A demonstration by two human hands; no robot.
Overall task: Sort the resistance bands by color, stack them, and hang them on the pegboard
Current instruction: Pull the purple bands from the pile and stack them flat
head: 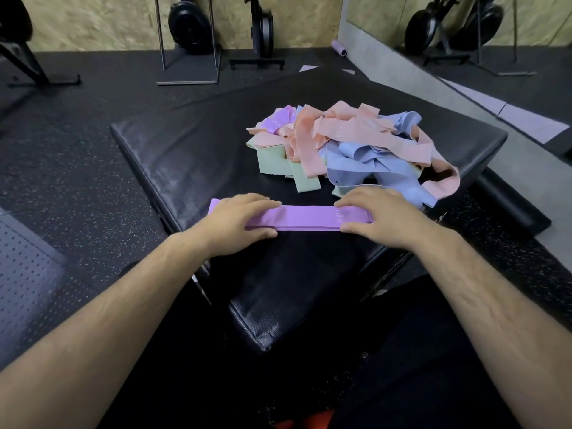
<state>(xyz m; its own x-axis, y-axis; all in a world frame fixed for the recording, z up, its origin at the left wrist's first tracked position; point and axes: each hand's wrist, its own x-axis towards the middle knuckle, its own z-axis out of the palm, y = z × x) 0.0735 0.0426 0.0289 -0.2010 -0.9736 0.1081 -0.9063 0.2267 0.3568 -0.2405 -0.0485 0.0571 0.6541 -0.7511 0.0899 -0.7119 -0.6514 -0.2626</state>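
1. Hands lie on a single purple band (pixel 305 217), which is flattened and stretched straight across the near part of a black padded bench (pixel 192 144).
2. The left hand (pixel 244 219) covers the band's left end. Its fingers are straight and close together, pressing down on the fabric, and the thumb runs along the band's near edge.
3. The right hand (pixel 376 213) covers the right end in the same way, fingers laid flat on top and thumb at the near edge. Neither hand curls round the fabric.
4. Between the hands the middle of the band shows bare, with pale lettering next to the right hand.
5. Close behind it on the same bench sits a tangled pile of bands (pixel 340 144). Peach runs over the top and middle, blue is at the front right, green at the front left and purple at the far left. One peach loop hangs over the bench's right edge.
6. A perforated panel (pixel 28 274) lies on the speckled floor at the lower left.
7. A lilac foam roller (pixel 339 47) rests by the far wall, beside a mirror (pixel 464 51).
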